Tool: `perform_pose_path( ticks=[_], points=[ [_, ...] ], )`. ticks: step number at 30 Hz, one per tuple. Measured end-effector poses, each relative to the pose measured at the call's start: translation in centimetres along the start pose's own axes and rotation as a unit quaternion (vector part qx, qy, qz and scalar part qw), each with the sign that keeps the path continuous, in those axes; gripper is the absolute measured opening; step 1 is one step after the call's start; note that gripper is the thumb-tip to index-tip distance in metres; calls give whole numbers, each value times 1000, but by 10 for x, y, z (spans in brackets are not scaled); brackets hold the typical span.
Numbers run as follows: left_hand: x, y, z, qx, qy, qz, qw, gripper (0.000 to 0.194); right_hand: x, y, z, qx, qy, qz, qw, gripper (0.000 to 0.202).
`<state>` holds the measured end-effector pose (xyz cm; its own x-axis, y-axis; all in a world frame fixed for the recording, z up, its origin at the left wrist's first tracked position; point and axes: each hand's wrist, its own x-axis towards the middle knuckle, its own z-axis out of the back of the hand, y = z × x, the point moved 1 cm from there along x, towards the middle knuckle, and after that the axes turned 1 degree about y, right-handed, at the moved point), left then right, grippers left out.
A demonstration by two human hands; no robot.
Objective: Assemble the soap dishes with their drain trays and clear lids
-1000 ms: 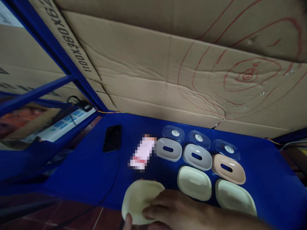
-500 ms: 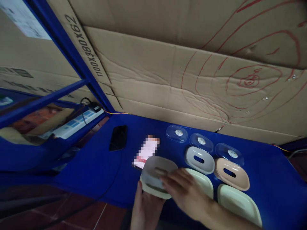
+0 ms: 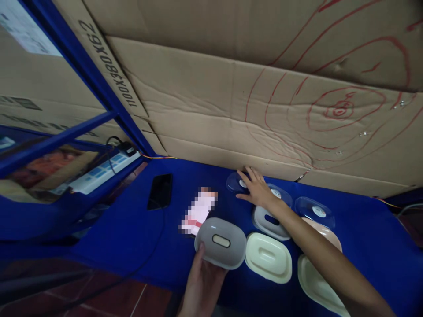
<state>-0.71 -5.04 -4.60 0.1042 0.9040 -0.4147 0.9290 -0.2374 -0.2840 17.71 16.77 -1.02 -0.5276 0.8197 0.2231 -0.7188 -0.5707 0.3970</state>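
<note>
My left hand (image 3: 205, 281) holds an oval grey soap dish (image 3: 233, 251) from below, thumb over its near rim. A pale slot shows in its middle. My right hand (image 3: 261, 190), fingers spread, is over the leftmost clear oval lid (image 3: 233, 181), which bears a round sticker; whether it touches cannot be told. Beneath my right hand and forearm lie a second clear lid (image 3: 287, 198) and a light grey slotted dish (image 3: 261, 220), both partly covered. Close to the held dish lies a cream oval base (image 3: 256, 266) with a raised middle.
A third clear lid (image 3: 306, 209), a peach dish (image 3: 325, 233) and another cream base (image 3: 313, 281) lie on the right, partly behind my forearm. A black phone (image 3: 160, 191) and a blurred-out lit screen (image 3: 200, 209) lie left on the blue table (image 3: 128, 237). Cardboard (image 3: 198, 97) stands behind.
My right hand has left the held dish and moved up to the back left lid, its fingers now spread. The grey dish sits level in my left hand.
</note>
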Motion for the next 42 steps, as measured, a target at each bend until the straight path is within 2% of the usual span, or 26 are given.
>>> perform_pose_path(
  ticks=[1,3,5,9,12,19,23,26,29,34,38,42],
  points=[
    [1,0,0,3,3,2,1000,35,8,-8,-1,1,7,-15,1000,74],
    [4,0,0,5,8,6,1000,36,9,-5,-1,10,14,-31,999,75],
    [8,-1,-3,13,15,1,1000,41,-10,18,0,26,11,-32,999,76],
    [14,-1,-9,16,27,0,999,51,-72,82,2,66,47,16,997,85],
    [16,4,-10,-9,13,39,999,58,-102,105,2,78,59,44,994,90],
    [8,11,-16,12,36,24,999,59,-113,99,-8,51,1,89,995,92],
    [7,9,-25,8,28,59,998,64,-115,99,-12,77,-20,74,994,91],
    [9,12,-27,4,30,74,997,61,-115,100,-12,112,-18,26,993,88],
    [10,13,-25,0,46,77,996,52,-116,100,-9,121,-7,20,992,86],
    [8,9,-22,-10,53,78,996,60,-121,102,-4,123,11,-1,992,84],
    [3,10,-20,7,36,66,997,67,-124,104,-2,109,17,17,994,85],
    [-1,11,-22,33,34,52,997,66,-125,102,3,102,10,68,992,88]
  ],
)
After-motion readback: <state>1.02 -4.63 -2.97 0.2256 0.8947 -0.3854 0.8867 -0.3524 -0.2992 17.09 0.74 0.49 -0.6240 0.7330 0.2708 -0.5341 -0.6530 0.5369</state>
